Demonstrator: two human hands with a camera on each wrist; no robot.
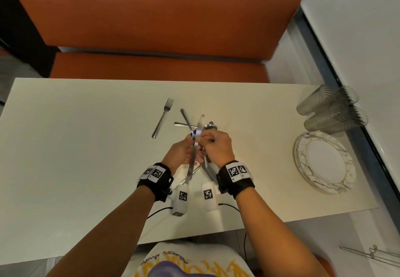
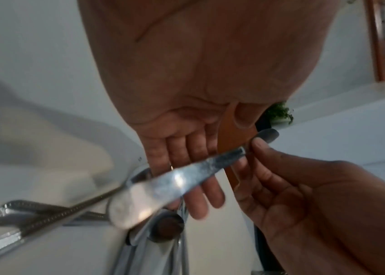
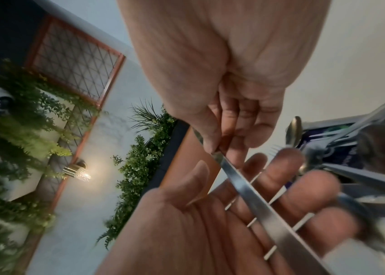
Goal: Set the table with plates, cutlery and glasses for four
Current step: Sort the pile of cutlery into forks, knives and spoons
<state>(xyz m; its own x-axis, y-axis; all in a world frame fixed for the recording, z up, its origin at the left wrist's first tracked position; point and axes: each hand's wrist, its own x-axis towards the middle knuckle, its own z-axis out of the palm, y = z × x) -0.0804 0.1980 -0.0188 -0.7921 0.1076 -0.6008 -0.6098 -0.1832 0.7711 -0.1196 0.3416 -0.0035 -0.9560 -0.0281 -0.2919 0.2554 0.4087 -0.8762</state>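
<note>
Head view: glasses beside plates

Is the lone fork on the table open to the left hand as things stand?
Probably yes for the path: the fork lies alone on the bare table, nothing around it. But the left hand lies open under the knife that the right hand pinches, so it must leave that first.

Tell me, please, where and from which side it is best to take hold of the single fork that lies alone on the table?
Grip the fork at its slim handle end, coming from the near side. It lies flat on the table, tines pointing away toward the bench, handle nearest the person, apart from the cutlery pile, so probably nothing blocks a pinch.
</note>
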